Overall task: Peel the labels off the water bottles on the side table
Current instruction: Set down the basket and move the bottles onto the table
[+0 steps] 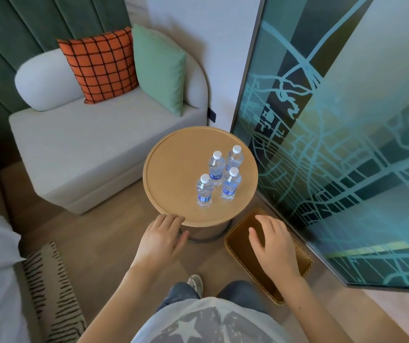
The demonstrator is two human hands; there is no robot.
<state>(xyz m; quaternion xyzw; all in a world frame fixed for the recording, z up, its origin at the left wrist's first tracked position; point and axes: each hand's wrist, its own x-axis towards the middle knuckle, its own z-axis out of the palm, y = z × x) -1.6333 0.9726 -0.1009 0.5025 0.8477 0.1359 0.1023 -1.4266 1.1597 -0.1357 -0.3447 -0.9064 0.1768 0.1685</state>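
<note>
Below the near rim of the round worktop (173, 169), left hand (162, 240) palm down, fingers loose and lightly spread, grasping nothing; fingertips level with the rim, contact not discernible. To its right, right hand (272, 246) likewise released and empty, held over a brown leather bin (250, 273) on the wooden floor beside the worktop base. On the right half of the worktop, four water bottles (217, 169) upright in a tight cluster, white caps on, blue labels (228, 190) wrapped round each, apart from both hands. Beyond the worktop, grey sofa (74, 149) with orange checked cushion (102, 65) and green cushion (158, 70). At right, glass panel (347, 144) with pale map-like line pattern. At lower left, striped textile (47, 280).
</note>
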